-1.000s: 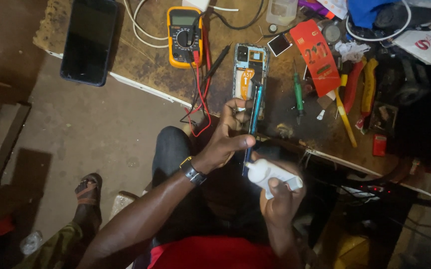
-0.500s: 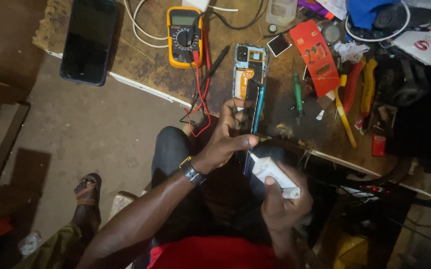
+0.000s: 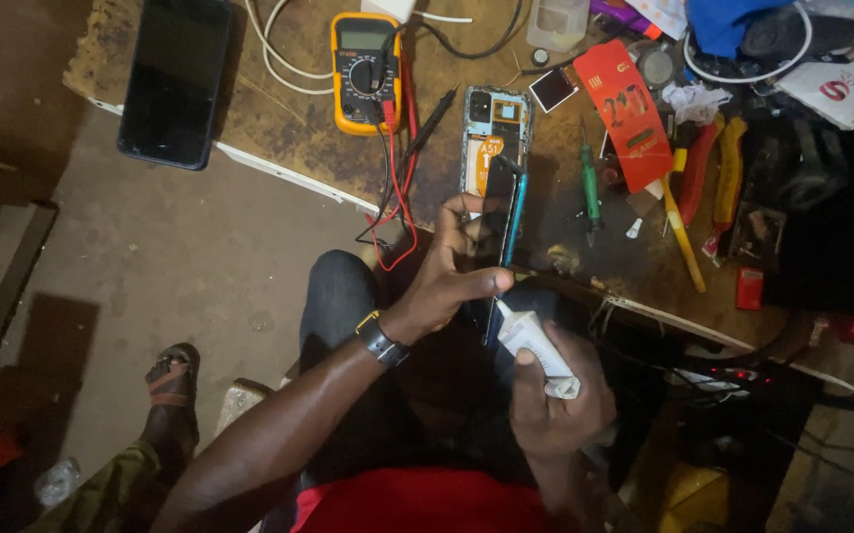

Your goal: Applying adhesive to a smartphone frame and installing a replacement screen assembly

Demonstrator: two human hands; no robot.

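Observation:
My left hand (image 3: 451, 276) grips a thin blue-edged phone panel (image 3: 512, 212), held on edge over my lap at the bench's front edge. A dark watch sits on that wrist. My right hand (image 3: 555, 405) squeezes a small white glue tube (image 3: 530, 341), its nozzle touching the panel's lower edge beside my left thumb. An opened phone body (image 3: 493, 123) with an orange sticker lies on the bench just beyond the panel.
On the wooden bench (image 3: 289, 118) lie a yellow multimeter (image 3: 366, 71) with red and black leads, a black phone (image 3: 175, 79), a green screwdriver (image 3: 591, 192), a red card (image 3: 619, 114), and yellow and red tools (image 3: 713, 178). A sandalled foot (image 3: 170, 380) rests on the floor at left.
My right hand has brought the glue tube up and left until its nozzle meets the panel's lower edge. My left hand has kept the panel nearly still.

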